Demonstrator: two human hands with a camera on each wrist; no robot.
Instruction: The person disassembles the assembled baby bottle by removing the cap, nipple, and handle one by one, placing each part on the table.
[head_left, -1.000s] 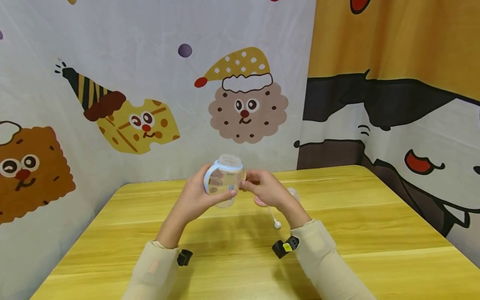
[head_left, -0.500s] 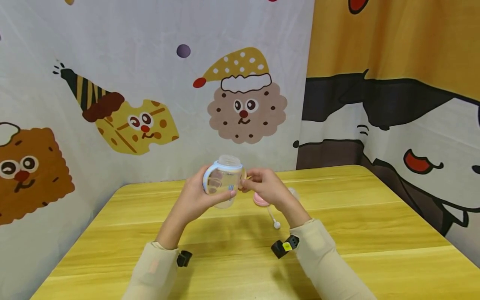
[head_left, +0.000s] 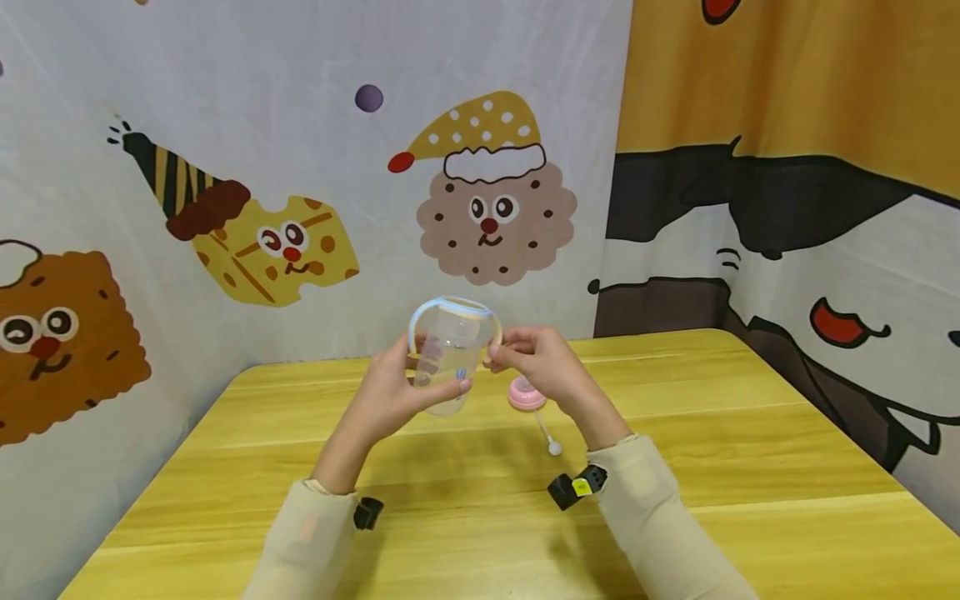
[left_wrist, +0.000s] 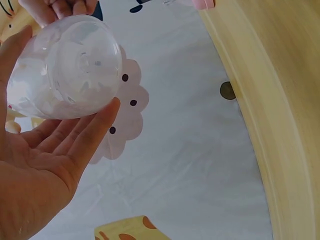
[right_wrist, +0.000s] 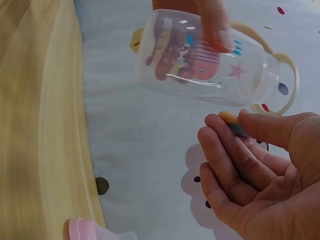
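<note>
My left hand (head_left: 393, 387) holds a clear baby bottle (head_left: 452, 362) upright above the table, thumb across its front and fingers behind. In the right wrist view the bottle (right_wrist: 185, 65) bears a pink and blue print. A pale blue and yellow two-handled ring (head_left: 442, 302) sits up at the bottle's mouth. My right hand (head_left: 538, 364) pinches the ring's yellow right handle (head_left: 497, 329) between thumb and index finger. In the left wrist view the bottle's round base (left_wrist: 87, 62) faces the camera, with the left palm (left_wrist: 37, 185) beside it.
On the wooden table (head_left: 465, 517), a pink bottle collar with its teat (head_left: 527, 394) lies beyond my right wrist. A thin straw with a white weighted end (head_left: 553, 448) extends from it towards me. A cartoon-printed curtain (head_left: 315, 108) hangs behind the table.
The handle ring has risen from the bottle's neck to its mouth, pulled up by my right hand. My left hand keeps its grip. The clear piece behind my right wrist is now hidden.
</note>
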